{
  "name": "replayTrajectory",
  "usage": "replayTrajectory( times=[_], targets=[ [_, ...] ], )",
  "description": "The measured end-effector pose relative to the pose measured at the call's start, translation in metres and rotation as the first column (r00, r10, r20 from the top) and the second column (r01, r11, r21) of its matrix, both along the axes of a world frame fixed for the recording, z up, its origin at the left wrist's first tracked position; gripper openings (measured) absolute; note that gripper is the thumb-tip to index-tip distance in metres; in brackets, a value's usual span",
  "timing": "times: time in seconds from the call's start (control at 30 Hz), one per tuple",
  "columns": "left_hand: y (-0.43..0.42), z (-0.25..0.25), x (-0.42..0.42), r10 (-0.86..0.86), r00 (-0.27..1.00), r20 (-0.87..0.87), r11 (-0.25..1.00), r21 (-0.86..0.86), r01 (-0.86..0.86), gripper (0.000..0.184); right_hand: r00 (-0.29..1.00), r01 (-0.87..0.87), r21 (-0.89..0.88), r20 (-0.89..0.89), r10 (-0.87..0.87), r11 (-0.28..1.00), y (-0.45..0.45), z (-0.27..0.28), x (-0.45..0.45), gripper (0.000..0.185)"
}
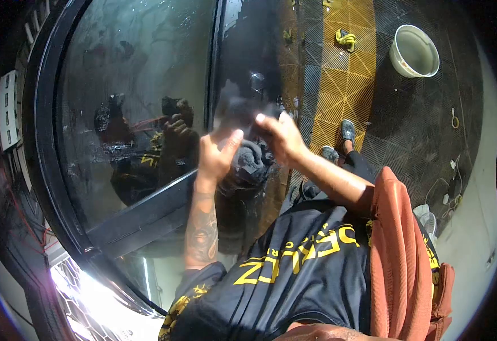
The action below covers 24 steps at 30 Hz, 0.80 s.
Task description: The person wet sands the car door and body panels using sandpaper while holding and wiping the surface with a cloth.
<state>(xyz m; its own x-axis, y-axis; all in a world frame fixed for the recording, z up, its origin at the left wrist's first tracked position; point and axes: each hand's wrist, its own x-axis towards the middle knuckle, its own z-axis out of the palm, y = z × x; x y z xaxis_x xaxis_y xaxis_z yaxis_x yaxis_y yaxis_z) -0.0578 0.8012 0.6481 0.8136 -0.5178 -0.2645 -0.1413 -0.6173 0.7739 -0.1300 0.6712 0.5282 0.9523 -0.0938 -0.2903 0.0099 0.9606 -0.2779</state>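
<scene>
My left hand [219, 154] and my right hand [281, 136] are close together in front of a glossy black car door panel [243, 45]. Between them is a dark, motion-smeared thing [243, 111] that looks like a cloth; its outline is hard to make out. My right fingers are closed on its right side, and my left hand grips its lower left side, thumb up. Just below the hands a crumpled dark grey bundle [249, 163] shows against the panel; whether it is a cloth or a reflection I cannot tell.
Left of the hands is a wet tinted window [140, 74] with streaks and reflections. A whitish bucket [414, 51] stands on the patterned floor tiles at upper right. A yellow and black item [345, 40] lies near it. An orange cloth [399, 250] hangs over my right shoulder. Cords lie at right.
</scene>
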Motion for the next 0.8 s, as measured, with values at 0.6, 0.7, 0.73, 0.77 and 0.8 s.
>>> replayTrajectory(
  times=[0.6, 0.7, 0.73, 0.77, 0.8],
  targets=[
    [0.052, -0.019, -0.001, -0.715, 0.468, 0.519, 0.657, 0.727, 0.198, 0.049, 0.923, 0.367, -0.901, 0.383, -0.025, -0.233, 0.010, -0.062, 0.110, 0.097],
    [0.050, -0.021, -0.002, -0.708, 0.465, 0.532, 0.664, 0.725, 0.181, 0.045, 0.931, 0.316, -0.930, 0.342, -0.127, -0.187, 0.056, -0.051, 0.091, 0.082],
    [0.050, -0.022, -0.002, -0.708, 0.453, 0.541, 0.666, 0.725, 0.175, 0.043, 0.922, 0.299, -0.940, 0.329, -0.203, -0.166, 0.069, -0.046, 0.089, 0.079],
    [0.052, -0.023, -0.001, -0.712, 0.447, 0.541, 0.663, 0.727, 0.177, 0.042, 0.941, 0.237, -0.953, 0.273, -0.200, -0.188, 0.070, -0.047, 0.092, 0.077],
    [0.050, -0.023, 0.000, -0.717, 0.443, 0.538, 0.661, 0.727, 0.185, 0.042, 0.940, 0.232, -0.954, 0.270, -0.208, -0.189, 0.062, -0.045, 0.103, 0.077]
  ],
)
